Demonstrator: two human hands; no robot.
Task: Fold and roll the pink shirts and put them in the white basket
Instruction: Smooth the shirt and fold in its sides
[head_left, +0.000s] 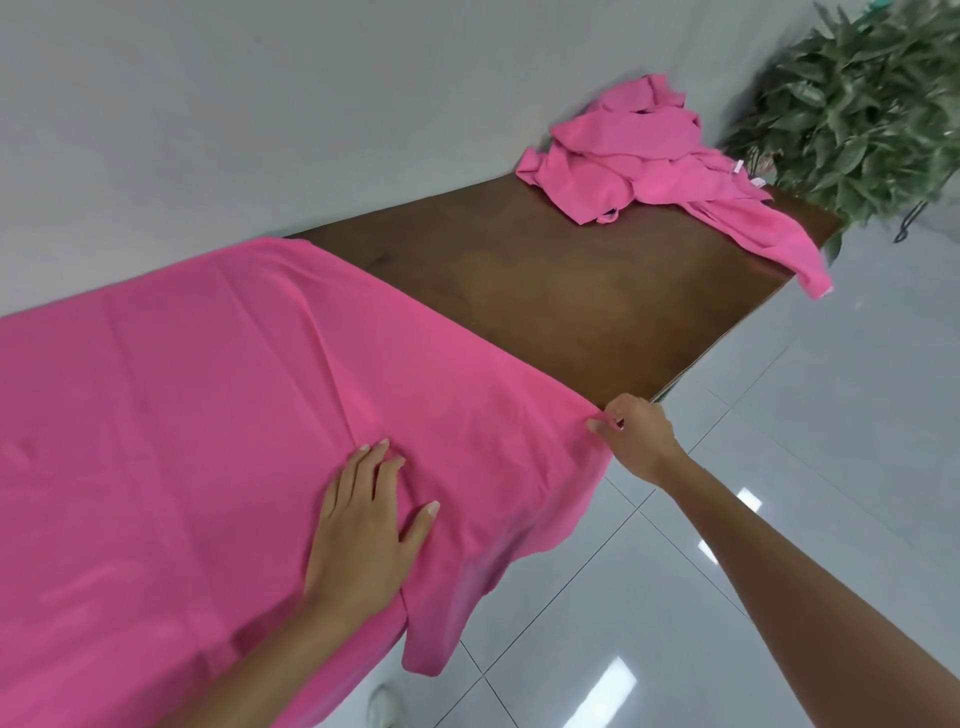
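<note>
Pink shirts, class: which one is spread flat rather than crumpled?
The near shirt under both hands lies flat; the far pile beside the plant is crumpled.

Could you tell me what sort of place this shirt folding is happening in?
Probably an indoor room set up for the task, perhaps an office or studio: a plain white wall, glossy white floor tiles, a brown wooden table and a leafy potted plant in the corner.

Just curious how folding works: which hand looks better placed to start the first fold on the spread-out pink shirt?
Probably the right hand: it already pinches the spread shirt at its edge by the table corner, ready to lift it over. The left hand lies flat on the cloth, better suited to holding it down.
</note>
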